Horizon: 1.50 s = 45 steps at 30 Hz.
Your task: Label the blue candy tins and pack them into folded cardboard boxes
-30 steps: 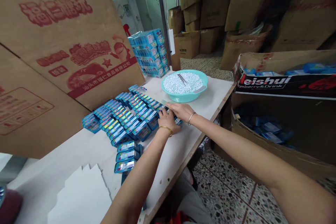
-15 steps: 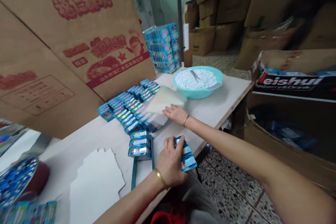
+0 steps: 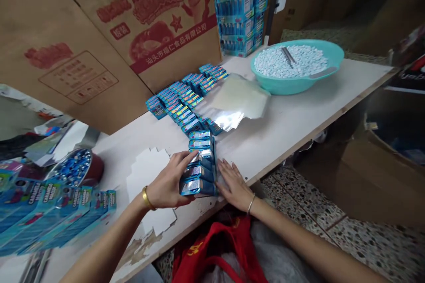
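Observation:
A short row of small blue candy boxes [image 3: 201, 143] stands near the table's front edge, in a narrow blue tray mostly hidden under them. My left hand [image 3: 171, 179], with a gold bangle, grips the near boxes of this row from the left, thumb at the near end. To the right of the row my right hand [image 3: 234, 185] lies with fingers stretched out along its side, palm low to the table. Beneath and left of my left hand is a stack of white card sheets [image 3: 146, 163].
Behind the row are many more blue boxes [image 3: 181, 104] and clear plastic bags [image 3: 239, 99]. A turquoise basin [image 3: 285, 86] of white pieces with tweezers stands at the back right. A large carton [image 3: 109, 93], a red bowl [image 3: 96, 170] and blue display boxes [image 3: 43, 212] are leftward.
My left hand has brought its boxes from the right into the row. My right hand has left the plastic bags and come down beside the row. The view has shifted lower and leftward.

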Each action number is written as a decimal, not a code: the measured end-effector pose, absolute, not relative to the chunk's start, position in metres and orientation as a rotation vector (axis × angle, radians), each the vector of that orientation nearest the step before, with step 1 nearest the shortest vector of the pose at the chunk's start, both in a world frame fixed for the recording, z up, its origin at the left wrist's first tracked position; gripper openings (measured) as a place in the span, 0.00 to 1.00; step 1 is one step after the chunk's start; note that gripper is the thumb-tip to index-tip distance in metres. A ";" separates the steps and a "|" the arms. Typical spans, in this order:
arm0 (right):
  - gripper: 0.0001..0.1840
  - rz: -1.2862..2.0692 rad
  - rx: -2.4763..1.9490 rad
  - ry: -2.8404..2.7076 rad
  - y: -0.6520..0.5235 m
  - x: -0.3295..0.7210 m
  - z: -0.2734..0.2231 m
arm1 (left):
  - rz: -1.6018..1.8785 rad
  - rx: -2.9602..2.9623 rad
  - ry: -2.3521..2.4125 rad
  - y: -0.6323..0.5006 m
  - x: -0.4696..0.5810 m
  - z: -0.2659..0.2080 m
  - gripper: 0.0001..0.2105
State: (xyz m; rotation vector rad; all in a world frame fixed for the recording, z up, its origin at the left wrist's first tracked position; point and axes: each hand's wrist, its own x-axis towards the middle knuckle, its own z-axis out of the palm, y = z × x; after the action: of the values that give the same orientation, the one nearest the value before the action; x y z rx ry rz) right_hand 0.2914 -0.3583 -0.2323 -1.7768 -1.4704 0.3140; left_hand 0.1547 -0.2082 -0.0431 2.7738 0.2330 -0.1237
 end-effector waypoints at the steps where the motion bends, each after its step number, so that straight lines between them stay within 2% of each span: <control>1: 0.34 0.328 -1.791 -1.473 -0.356 0.284 -0.234 | -0.124 2.778 0.208 -0.205 0.156 -0.049 0.50; 6: 0.39 0.387 -1.851 -1.434 -0.352 0.281 -0.227 | -0.137 2.822 0.126 -0.200 0.160 -0.069 0.47; 16: 0.35 0.355 -1.879 -1.420 -0.355 0.271 -0.228 | -0.336 3.021 0.212 -0.207 0.154 -0.087 0.49; 20: 0.37 0.326 -1.802 -1.349 -0.361 0.270 -0.225 | -0.273 3.123 0.237 -0.216 0.153 -0.095 0.51; 26: 0.20 0.015 -1.661 -1.268 -0.344 0.319 -0.165 | -0.130 3.151 0.187 -0.209 0.156 -0.110 0.54; 29: 0.18 -0.184 -1.686 -1.307 -0.305 0.380 -0.131 | -0.123 3.106 0.108 -0.204 0.157 -0.107 0.55; 32: 0.20 -0.223 -1.917 -1.308 -0.254 0.443 -0.118 | -0.003 3.076 0.106 -0.205 0.160 -0.097 0.50; 37: 0.25 0.174 -2.271 -1.444 -0.197 0.487 -0.139 | 0.293 2.965 0.199 -0.208 0.165 -0.086 0.39; 41: 0.18 0.209 -2.269 -1.431 -0.187 0.483 -0.157 | 0.320 2.855 0.238 -0.199 0.166 -0.092 0.33; 45: 0.15 0.203 -2.209 -1.363 -0.186 0.484 -0.161 | 0.299 2.624 0.294 -0.187 0.178 -0.092 0.26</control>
State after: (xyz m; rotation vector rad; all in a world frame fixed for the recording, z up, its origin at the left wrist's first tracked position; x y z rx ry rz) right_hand 0.4836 -0.1858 -0.1605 -2.2087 -1.3628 0.2033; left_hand 0.1782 -0.1872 -0.0922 2.6241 0.2944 0.2988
